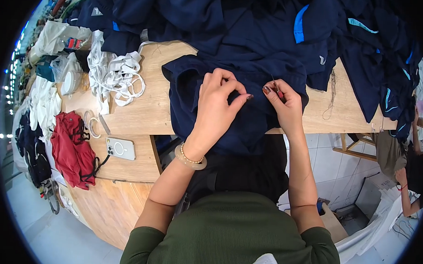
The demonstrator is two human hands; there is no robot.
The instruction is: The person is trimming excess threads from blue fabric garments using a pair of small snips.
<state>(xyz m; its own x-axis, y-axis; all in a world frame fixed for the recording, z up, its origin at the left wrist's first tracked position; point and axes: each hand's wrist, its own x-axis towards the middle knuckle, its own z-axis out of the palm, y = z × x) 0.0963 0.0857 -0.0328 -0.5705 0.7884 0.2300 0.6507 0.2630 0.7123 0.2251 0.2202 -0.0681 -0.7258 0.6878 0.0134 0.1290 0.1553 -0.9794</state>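
A navy blue garment [254, 122] lies bunched in front of me, hanging over the table's near edge toward my lap. My left hand [218, 102] is over its left part, thumb and fingertips closed in a pinch; whatever they hold is too small to make out. To the right, my right hand [288, 106] is closed around a small tool with a red part and a thin dark point [280, 94]. Most of that tool is hidden by the fingers, and its exact kind does not show. Both hands are close to the cloth, a short gap between them.
More navy garments [252, 21] with light blue strips are heaped across the far side. White straps [125, 80], a red cloth bag [73, 148] and a phone [120, 148] lie at the left. Loose dark threads [333, 89] lie at the right. Another person's hand [400, 176] shows far right.
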